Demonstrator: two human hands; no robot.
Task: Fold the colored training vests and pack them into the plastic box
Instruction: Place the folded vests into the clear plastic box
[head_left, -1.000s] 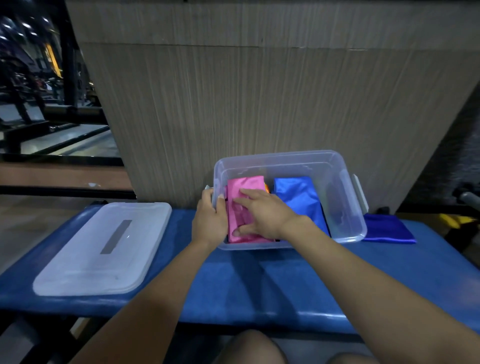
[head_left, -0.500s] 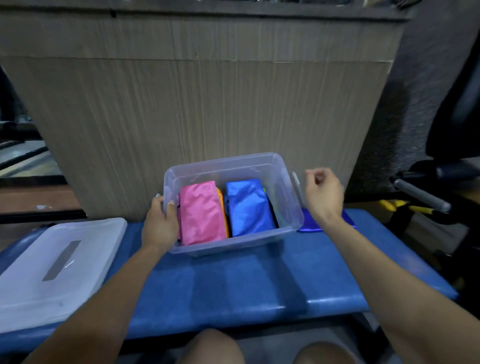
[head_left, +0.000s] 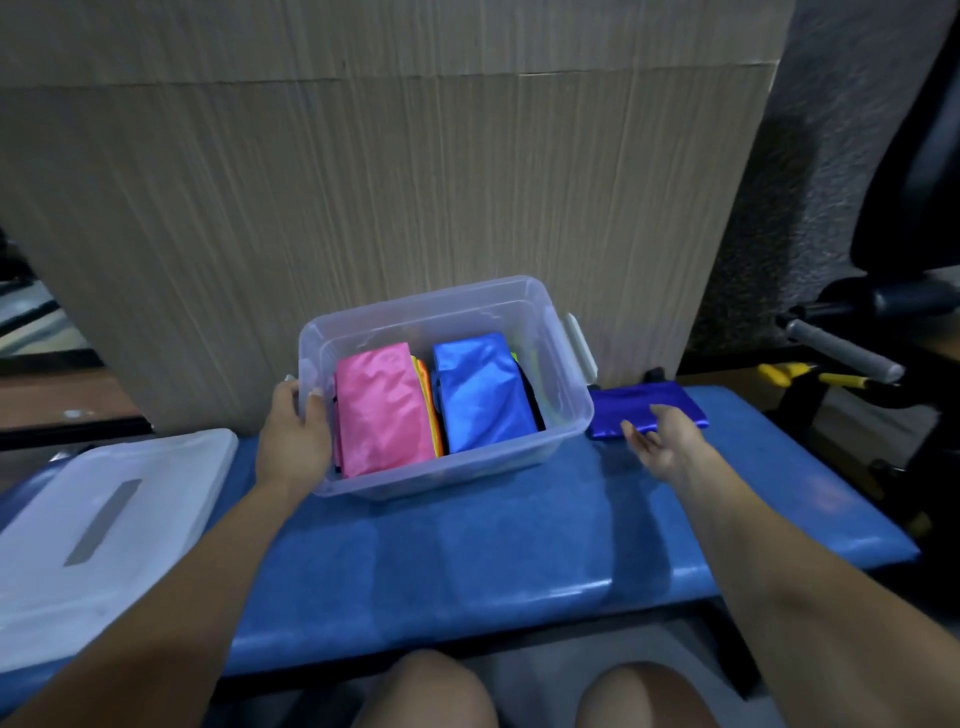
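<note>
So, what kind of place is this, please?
Probably a gym: the box stands on a blue padded bench, and a bar with a grip on a dark frame shows at right.

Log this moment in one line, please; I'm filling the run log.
left hand grips plastic box rim | right hand open, reaching at purple vest on bench | pink vest, blue vest packed | lid off

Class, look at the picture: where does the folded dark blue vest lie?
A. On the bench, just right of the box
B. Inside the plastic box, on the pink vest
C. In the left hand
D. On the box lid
A: the folded dark blue vest lies on the blue bench just outside the plastic box, with the open right hand reaching at it.
</note>
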